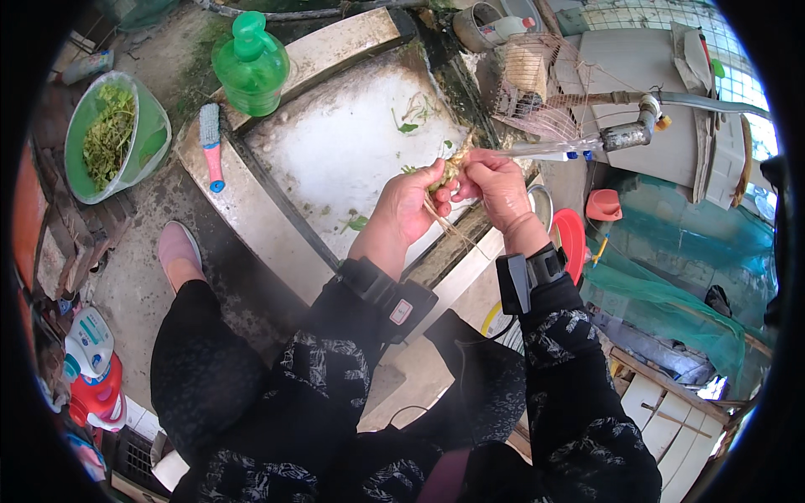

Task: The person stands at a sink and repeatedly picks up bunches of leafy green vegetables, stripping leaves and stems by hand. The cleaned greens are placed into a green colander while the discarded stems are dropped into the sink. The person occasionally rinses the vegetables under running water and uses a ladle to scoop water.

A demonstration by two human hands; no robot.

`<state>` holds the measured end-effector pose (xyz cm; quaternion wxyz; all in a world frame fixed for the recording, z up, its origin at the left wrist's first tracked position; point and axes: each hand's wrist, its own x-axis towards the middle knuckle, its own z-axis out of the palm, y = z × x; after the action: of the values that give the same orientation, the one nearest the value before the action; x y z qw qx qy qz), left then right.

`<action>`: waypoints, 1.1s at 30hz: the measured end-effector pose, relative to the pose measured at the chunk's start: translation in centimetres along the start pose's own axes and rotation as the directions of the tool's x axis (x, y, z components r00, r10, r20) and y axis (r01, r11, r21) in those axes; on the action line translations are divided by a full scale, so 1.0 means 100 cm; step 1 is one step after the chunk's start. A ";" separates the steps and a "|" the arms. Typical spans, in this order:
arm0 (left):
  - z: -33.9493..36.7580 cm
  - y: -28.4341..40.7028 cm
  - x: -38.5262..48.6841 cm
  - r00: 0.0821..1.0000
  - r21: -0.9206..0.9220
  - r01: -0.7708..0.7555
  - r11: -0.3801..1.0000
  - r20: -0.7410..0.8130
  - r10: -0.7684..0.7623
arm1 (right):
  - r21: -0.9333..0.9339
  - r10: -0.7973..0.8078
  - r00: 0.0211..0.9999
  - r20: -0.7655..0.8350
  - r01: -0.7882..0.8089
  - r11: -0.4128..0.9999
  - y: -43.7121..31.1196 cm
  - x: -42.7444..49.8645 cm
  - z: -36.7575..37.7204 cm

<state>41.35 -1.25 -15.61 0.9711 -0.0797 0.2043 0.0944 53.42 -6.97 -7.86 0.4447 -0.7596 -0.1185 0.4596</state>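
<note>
A small bunch of pale, yellowish plant stalks with thin roots (pixel 450 170) is held between both hands over a stone sink. My left hand (pixel 409 201) grips it from the left, and long stringy ends trail down below the fingers. My right hand (pixel 500 192) pinches the bunch at its right side with fingertips and thumb. Beside the right hand, a stream of water (pixel 547 148) runs from a metal pipe spout (pixel 629 133). Loose green leaves and root bits (pixel 409 127) lie on the wet, whitish sink floor (pixel 327 157).
A brush (pixel 212 148) rests on the sink's left rim (pixel 264 220). Behind it stands a green pump bottle (pixel 251 69). At left is a green basket (pixel 74 151) of leafy greens (pixel 110 138). A wire cage (pixel 534 82) and red basin (pixel 569 242) are right.
</note>
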 end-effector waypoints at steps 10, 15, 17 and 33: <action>0.013 -0.007 0.001 0.908 0.521 -0.279 0.807 -0.132 0.399 | -0.189 -0.054 0.998 -0.014 0.050 0.981 -0.005 0.001 0.014; 0.012 -0.015 0.006 0.645 0.897 -0.401 0.188 0.131 0.753 | -0.179 -0.024 0.992 -0.125 0.001 0.984 -0.001 0.003 0.020; 0.012 -0.013 0.005 0.787 0.814 -0.313 0.489 -0.066 0.613 | -0.219 -0.052 0.992 -0.114 0.026 0.975 0.002 0.002 0.020; 0.013 0.008 -0.003 0.933 0.519 -0.233 0.822 -0.118 0.339 | -0.198 -0.095 0.986 -0.136 0.067 0.978 0.013 0.006 0.019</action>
<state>41.44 -0.27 -14.38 0.9068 0.1951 0.3302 0.1750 51.97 -6.28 -9.59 0.3950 -0.8249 -0.1607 0.3711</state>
